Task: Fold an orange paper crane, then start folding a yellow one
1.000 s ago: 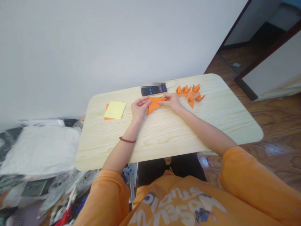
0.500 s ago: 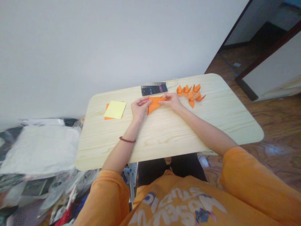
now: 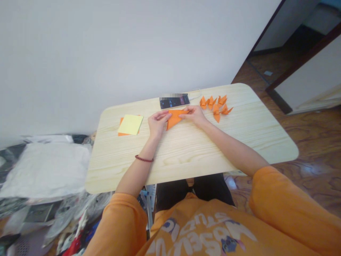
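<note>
With our left hand [image 3: 156, 125] and right hand [image 3: 196, 115] we pinch one folded orange paper [image 3: 173, 118] between our fingers; right of them lie five orange figures [image 3: 216, 112], beyond, one phone [image 3: 173, 102], left, one yellow sheet [image 3: 130, 124].

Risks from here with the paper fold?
1. The left hand and right hand both hold the paper; uneven pull might skew or crease it.
2. The cranes sit close beside the right hand; a sideways swing could knock them.
3. The phone lies just beyond the paper; a forward reach might nudge it.
</note>
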### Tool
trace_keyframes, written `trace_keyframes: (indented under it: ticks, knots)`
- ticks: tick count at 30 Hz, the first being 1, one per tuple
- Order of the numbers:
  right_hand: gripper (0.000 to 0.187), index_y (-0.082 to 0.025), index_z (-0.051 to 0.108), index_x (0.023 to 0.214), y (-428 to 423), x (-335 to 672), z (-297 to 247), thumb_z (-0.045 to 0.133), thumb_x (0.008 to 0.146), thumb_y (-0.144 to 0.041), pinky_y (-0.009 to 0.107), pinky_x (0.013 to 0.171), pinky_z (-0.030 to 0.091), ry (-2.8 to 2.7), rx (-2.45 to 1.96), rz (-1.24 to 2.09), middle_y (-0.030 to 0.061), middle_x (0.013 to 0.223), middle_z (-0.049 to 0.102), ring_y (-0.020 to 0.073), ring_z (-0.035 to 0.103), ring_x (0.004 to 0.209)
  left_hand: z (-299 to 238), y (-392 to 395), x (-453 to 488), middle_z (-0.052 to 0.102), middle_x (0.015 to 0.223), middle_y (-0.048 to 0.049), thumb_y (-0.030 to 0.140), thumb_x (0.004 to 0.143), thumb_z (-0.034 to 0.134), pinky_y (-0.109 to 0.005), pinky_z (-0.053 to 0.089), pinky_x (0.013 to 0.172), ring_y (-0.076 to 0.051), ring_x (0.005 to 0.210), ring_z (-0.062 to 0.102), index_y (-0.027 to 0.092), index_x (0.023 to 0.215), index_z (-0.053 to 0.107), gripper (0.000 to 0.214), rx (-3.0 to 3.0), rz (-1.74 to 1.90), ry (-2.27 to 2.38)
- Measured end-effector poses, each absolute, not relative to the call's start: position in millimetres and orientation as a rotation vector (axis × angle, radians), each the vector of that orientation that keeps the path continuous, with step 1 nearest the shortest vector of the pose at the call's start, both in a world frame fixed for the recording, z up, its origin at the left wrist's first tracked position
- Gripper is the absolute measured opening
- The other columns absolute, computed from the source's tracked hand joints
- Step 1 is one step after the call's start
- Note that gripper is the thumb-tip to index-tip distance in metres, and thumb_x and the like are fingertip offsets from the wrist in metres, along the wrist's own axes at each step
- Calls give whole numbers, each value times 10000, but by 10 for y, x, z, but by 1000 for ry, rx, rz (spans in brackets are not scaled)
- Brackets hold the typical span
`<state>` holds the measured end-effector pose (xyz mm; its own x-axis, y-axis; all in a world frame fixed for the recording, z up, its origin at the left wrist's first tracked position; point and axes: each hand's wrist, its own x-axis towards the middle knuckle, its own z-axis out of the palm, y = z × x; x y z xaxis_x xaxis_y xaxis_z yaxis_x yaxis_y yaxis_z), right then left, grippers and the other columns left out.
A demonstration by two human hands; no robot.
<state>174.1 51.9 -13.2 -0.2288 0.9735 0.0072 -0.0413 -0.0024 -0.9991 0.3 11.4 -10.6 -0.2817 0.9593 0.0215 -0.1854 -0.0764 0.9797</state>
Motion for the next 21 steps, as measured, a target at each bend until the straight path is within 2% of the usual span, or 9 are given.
trace_keyframes:
  ticks: [5,21]
  knots:
    - [334,-167,614,582,506,1739,-113,846,447,-366,284,577,466,-1343,-1054,1396,14,627,649,146,579,600,-103,115,4,742,717,-55,277,518,857,-264,569,675,-160,668,699,154,757,742,293,958,1561,1212]
    - [317,-174,605,572,497,1734,-92,842,440,-338,283,593,483,-1326,-1031,1399,1,605,639,137,573,594,-85,104,2,745,747,-68,263,502,857,-300,583,722,-177,691,707,151,767,737,312,981,1552,1215]
